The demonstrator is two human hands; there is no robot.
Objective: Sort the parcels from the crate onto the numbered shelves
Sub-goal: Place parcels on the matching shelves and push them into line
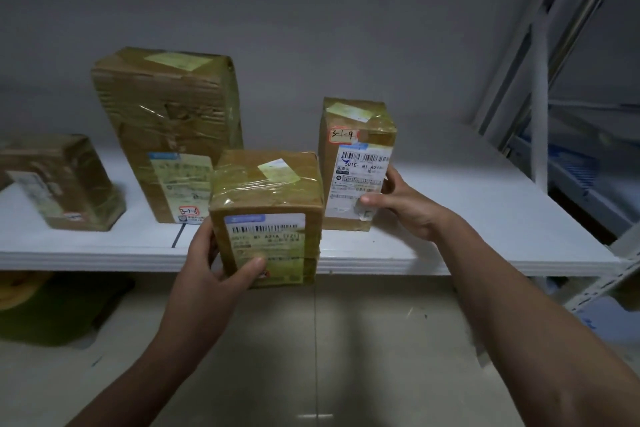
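Left hand (207, 270) clamped on the near barcoded parcel (266, 215), thumb across its front label, fingers curled round its left side, parcel held before the white shelf (485, 218) edge; right hand (401, 204) gripping the upright parcel marked 3-1-9 (356, 163), which stands on the shelf; tall parcel marked 3-1-6 (166, 128) and low parcel (59, 180) shelved further left.

dim, cool light throughout; the white shelf (450, 218) is the brightest surface. tape on the parcels shows faint glare. edges bow with wide-angle distortion, and the left parcel (59, 180) is blurred.
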